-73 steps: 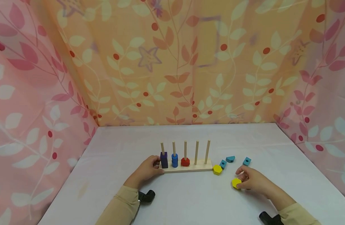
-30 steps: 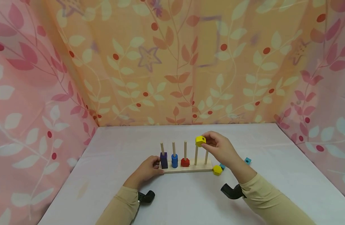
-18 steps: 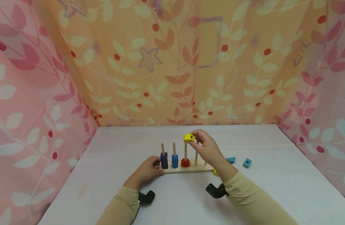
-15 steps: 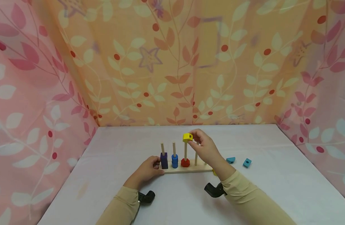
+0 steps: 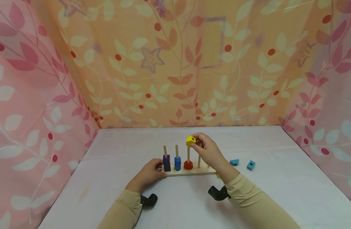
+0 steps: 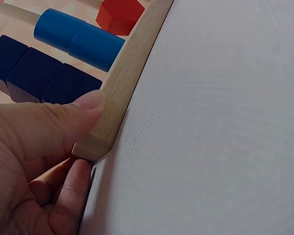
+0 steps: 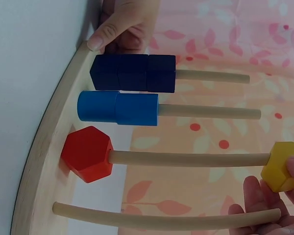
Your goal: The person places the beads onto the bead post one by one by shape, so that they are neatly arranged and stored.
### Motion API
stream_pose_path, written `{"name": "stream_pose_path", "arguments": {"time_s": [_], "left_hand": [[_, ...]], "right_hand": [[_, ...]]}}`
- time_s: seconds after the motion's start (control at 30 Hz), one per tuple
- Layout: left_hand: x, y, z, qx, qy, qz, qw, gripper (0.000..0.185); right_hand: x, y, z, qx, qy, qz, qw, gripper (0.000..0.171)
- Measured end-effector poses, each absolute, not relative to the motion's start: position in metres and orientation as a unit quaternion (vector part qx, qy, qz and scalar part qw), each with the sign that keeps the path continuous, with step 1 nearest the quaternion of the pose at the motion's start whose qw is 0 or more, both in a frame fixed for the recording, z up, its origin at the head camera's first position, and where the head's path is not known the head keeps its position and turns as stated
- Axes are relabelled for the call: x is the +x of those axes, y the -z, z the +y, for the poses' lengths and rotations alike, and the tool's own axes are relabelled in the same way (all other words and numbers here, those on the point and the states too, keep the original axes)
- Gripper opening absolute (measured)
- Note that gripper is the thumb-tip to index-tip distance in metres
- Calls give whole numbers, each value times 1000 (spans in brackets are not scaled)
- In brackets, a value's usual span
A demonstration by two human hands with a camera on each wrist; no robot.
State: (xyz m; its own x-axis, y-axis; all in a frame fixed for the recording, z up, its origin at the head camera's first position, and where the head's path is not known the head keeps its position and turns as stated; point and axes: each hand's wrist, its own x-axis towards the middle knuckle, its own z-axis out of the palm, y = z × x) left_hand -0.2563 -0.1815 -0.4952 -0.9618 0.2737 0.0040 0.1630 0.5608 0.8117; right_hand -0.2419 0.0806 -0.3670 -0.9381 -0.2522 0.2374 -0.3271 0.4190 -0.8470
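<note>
My right hand [image 5: 209,152] pinches one yellow hexagon [image 5: 191,141] at the tip of the third of five pegs, above one red hexagon [image 5: 188,165]. My left hand [image 5: 149,173] grips the base [image 5: 189,172] at its 9 o'clock end, beside three navy cubes [image 7: 133,73] and two blue cylinders [image 7: 118,108]. Two teal blocks [image 5: 234,162] lie at 3 o'clock.
</note>
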Motion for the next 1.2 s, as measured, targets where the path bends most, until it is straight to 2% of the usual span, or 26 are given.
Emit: {"name": "stream_pose_path", "arguments": {"time_s": [0.37, 0.6, 0.83, 1.2], "left_hand": [[-257, 496, -182, 131, -446, 883, 59, 48], [-257, 493, -181, 125, -446, 884, 63, 49], [-256, 493, -180, 126, -444, 885, 61, 50], [-255, 493, -181, 121, -454, 881, 62, 51]], "right_hand": [[-245, 370, 78, 156, -554, -817, 42, 39], [-247, 377, 76, 124, -566, -814, 29, 34], [-248, 388, 75, 97, -587, -804, 16, 40], [-247, 409, 74, 49, -615, -787, -12, 21]]}}
